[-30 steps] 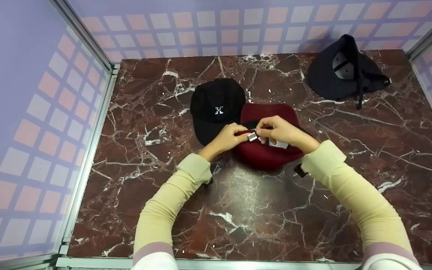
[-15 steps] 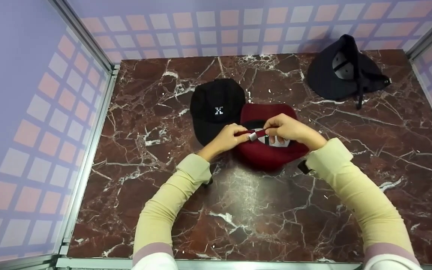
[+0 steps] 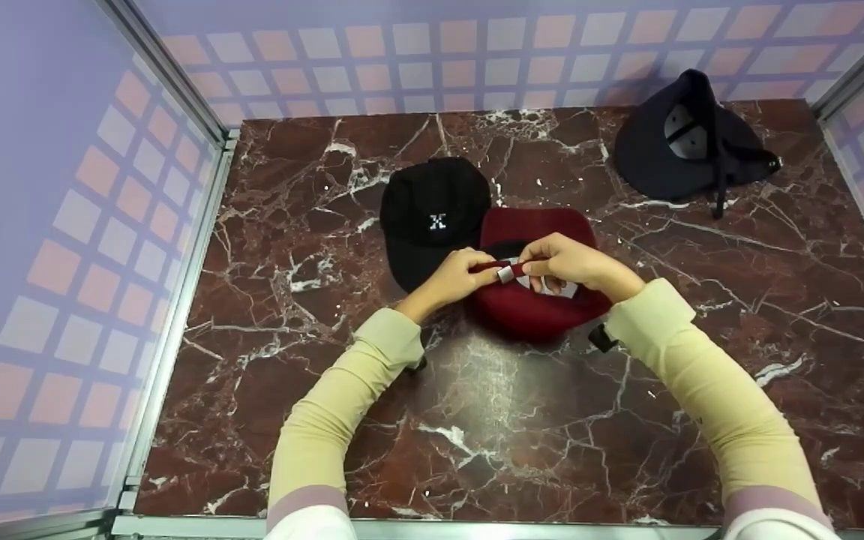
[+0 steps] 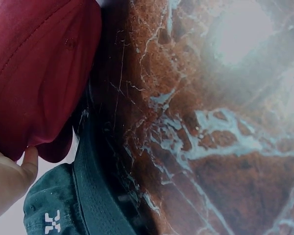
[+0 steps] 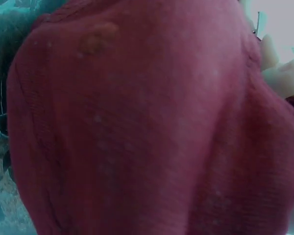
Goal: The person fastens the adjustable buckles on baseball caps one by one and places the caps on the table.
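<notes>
A dark red cap (image 3: pixel 529 319) lies with its opening facing up and its brim (image 3: pixel 541 222) pointing to the back of the table. Across its opening runs the red back strap, with a silver buckle (image 3: pixel 505 274) on it. My left hand (image 3: pixel 453 279) pinches the strap just left of the buckle. On the buckle's right, my right hand (image 3: pixel 568 262) pinches the strap between thumb and forefinger. Red cloth of the cap (image 5: pixel 137 117) fills most of the right wrist view. In the left wrist view, the left thumb (image 4: pixel 30 159) touches the cap's edge.
A black cap (image 3: pixel 436 202) with a small white emblem sits against the red one on the left. Toward the back right rests a dark navy cap (image 3: pixel 646 150) on its side, strap dangling. All lie on a brown-red marbled table (image 3: pixel 312 210) with walls around.
My right hand first drew away to the right from the buckle along the strap, then came partly back toward it. The left hand has stayed in place.
</notes>
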`<state>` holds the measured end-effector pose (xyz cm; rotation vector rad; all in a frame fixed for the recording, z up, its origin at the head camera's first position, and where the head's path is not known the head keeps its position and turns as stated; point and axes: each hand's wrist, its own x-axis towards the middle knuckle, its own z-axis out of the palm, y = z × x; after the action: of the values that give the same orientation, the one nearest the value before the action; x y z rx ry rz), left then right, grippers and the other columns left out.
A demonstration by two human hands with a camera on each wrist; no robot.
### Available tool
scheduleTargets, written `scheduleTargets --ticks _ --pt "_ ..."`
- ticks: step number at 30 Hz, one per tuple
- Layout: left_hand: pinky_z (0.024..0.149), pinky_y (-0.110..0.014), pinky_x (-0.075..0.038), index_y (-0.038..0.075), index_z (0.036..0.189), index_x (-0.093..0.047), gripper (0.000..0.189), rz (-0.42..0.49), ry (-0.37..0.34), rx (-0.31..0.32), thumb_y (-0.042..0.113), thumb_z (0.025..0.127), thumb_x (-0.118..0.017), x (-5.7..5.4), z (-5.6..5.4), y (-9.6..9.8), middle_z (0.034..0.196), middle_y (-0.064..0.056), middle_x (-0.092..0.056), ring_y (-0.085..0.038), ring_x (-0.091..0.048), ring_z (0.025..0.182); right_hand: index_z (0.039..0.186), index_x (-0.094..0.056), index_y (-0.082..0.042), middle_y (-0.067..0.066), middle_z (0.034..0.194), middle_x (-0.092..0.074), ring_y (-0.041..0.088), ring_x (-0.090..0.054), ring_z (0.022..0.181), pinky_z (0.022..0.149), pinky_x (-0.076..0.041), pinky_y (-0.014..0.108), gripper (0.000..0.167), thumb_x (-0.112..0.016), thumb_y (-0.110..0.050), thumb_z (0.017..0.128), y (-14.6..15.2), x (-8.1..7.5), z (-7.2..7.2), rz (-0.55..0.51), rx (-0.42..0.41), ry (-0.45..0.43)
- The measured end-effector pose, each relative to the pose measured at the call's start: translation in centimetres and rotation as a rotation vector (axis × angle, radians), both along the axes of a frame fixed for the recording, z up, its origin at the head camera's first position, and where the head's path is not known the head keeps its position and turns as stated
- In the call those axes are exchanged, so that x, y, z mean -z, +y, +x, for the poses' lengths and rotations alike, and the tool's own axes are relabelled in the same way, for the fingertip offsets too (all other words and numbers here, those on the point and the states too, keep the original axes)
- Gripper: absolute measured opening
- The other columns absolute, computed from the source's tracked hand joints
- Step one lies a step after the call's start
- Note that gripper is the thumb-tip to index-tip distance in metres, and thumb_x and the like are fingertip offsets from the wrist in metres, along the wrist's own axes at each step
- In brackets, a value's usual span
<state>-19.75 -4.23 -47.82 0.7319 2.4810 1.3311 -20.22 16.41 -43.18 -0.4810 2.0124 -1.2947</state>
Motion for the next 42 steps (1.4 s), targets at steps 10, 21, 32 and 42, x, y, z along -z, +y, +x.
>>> scheduleTargets --ticks 10,21,32,42 --pt "0.069 -0.022 -0.037 0.002 0.087 -0.068 0.020 0.008 0.004 -0.002 0.019 0.082 -0.060 -0.2 0.0 -0.2 0.086 -0.010 -0.066 -0.017 -0.051 0.078 0.089 -0.059 0.008 0.004 0.055 -0.056 0.007 -0.043 0.038 0.037 -0.034 0.019 0.019 -0.053 -0.009 0.086 0.7 -0.9 -0.3 0.079 0.077 0.110" --pt "0.069 -0.022 -0.038 0.001 0.088 -0.068 0.018 0.009 0.020 0.006 0.016 0.080 -0.061 -0.3 0.0 -0.1 0.087 -0.011 -0.067 -0.020 -0.052 0.079 0.089 -0.060 0.011 -0.004 0.049 -0.048 0.004 -0.035 0.039 0.036 -0.027 0.016 0.016 -0.055 -0.003 0.083 1.0 -0.7 -0.5 0.030 0.087 0.061" --pt "0.067 -0.021 -0.037 0.001 0.086 -0.067 0.016 0.001 0.023 -0.016 0.013 0.081 -0.058 -0.2 0.0 0.1 0.085 -0.012 -0.066 -0.017 -0.049 0.075 0.088 -0.059 0.008 -0.004 0.049 -0.047 0.003 -0.029 0.036 0.035 -0.022 0.016 0.018 -0.055 -0.009 0.085 -0.1 -0.4 -0.3 0.024 0.056 0.022" --pt "0.069 -0.021 -0.037 0.000 0.088 -0.067 0.018 0.043 0.023 -0.008 0.013 0.082 -0.057 -0.2 0.0 -0.3 0.087 -0.013 -0.066 -0.020 -0.051 0.077 0.077 -0.059 0.002 -0.003 0.050 -0.050 0.006 -0.038 0.040 0.039 -0.030 0.019 0.030 -0.052 -0.025 0.088 0.6 -1.3 -0.3 0.094 0.068 0.106"
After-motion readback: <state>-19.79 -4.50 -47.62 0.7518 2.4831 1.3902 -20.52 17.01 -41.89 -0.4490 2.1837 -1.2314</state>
